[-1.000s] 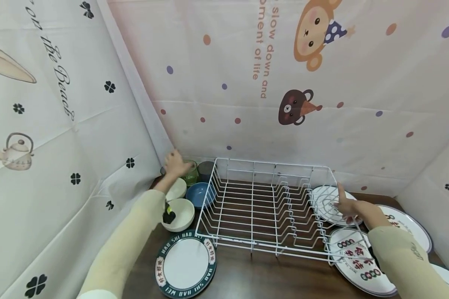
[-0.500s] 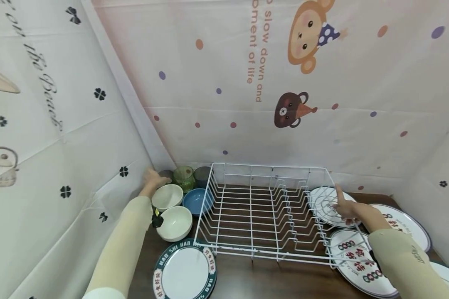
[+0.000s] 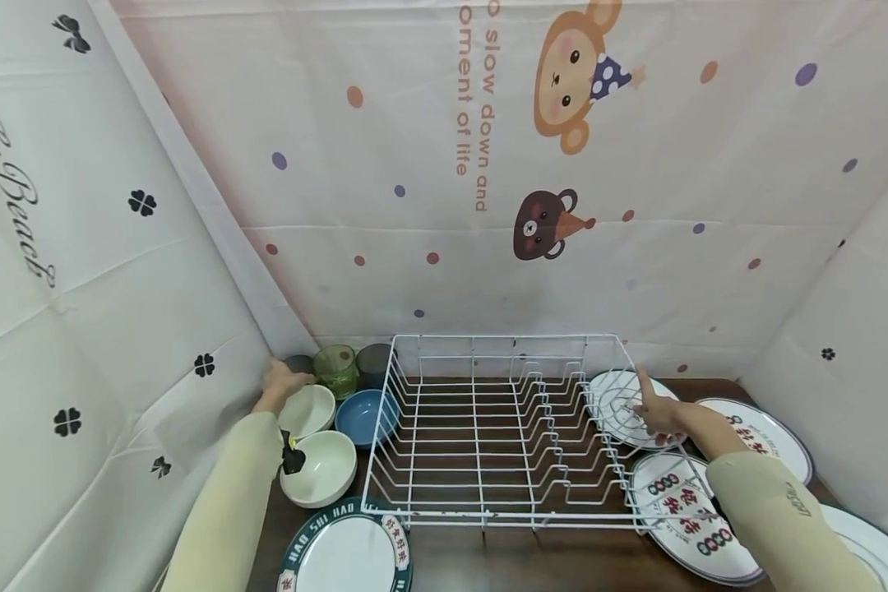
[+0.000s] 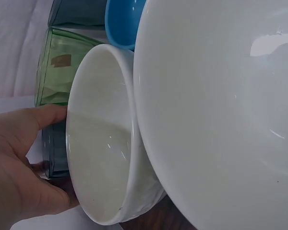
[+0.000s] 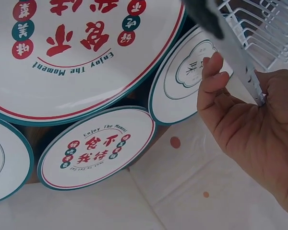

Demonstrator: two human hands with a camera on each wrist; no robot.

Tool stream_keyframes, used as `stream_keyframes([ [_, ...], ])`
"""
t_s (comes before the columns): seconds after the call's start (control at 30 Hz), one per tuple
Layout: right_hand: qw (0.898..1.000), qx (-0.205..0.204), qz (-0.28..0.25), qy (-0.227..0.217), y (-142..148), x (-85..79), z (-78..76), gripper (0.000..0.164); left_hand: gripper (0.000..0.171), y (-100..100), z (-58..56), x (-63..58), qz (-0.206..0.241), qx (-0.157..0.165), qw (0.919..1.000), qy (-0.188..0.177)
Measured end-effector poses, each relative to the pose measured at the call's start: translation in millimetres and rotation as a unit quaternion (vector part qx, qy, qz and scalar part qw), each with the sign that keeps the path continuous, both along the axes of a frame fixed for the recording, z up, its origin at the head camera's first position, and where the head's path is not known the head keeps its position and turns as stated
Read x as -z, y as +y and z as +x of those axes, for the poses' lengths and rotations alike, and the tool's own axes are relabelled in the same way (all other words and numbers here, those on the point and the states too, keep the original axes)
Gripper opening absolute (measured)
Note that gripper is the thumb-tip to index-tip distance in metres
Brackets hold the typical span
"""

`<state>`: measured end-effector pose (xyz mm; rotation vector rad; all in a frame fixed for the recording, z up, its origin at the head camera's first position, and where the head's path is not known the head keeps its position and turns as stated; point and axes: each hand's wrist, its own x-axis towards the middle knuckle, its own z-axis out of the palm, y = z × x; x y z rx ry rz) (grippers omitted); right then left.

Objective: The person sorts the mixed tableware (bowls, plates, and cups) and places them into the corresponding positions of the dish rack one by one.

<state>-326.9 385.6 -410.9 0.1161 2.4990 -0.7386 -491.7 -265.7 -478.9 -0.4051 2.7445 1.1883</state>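
Note:
In the left back corner my left hand [image 3: 281,386] has its thumb and fingers around a dark tinted drinking glass [image 4: 56,148]. A white bowl [image 4: 103,139] stands right beside that hand and hides part of the grip. Next to the dark glass are a green glass [image 3: 335,370] and a second dark glass [image 3: 375,364]. At the other side, my right hand [image 3: 662,413] grips the right side of a white wire dish rack [image 3: 488,516], with fingers curled at its rim in the right wrist view and the index finger raised in the head view.
A blue bowl [image 3: 365,419] and a nearer white bowl [image 3: 321,473] stand left of the rack. Green-rimmed plates [image 3: 351,559] lie at the front left. Several printed plates [image 3: 691,526] lie by the rack's right side. Printed cloth walls enclose the left, back and right.
My left hand has moved from above the green glass, left and down, to the dark glass in the corner. My right hand stays on the rack. The head view has shifted.

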Motion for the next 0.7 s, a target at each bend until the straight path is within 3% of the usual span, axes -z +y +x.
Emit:
stream_keyframes([
  [0.17, 1.000, -0.003, 0.002, 0.001, 6, -0.2, 3.3, 0.076, 0.098, 17, 21.7, -18.9, 0.014, 0.004, 0.9997, 0.018],
  [0.2, 1.000, -0.002, -0.002, -0.002, 6, 0.3, 3.8, 0.076, 0.096, 23, 30.6, -28.8, 0.015, -0.003, 0.9998, 0.015],
  [0.3, 1.000, 0.002, -0.014, -0.004, 4, 2.1, 3.4, 0.074, 0.090, 27, 44.4, -42.8, -0.012, -0.016, 0.9988, 0.045],
  [0.5, 1.000, 0.004, -0.014, -0.003, -3, 4.3, -1.1, 0.074, 0.085, 23, 55.2, -62.6, -0.063, -0.046, 0.9918, 0.102],
  [0.7, 0.999, -0.016, -0.033, 0.020, 0, 3.0, -0.1, 0.074, 0.090, 29, 62.1, -89.0, -0.069, -0.030, 0.9885, 0.131],
])
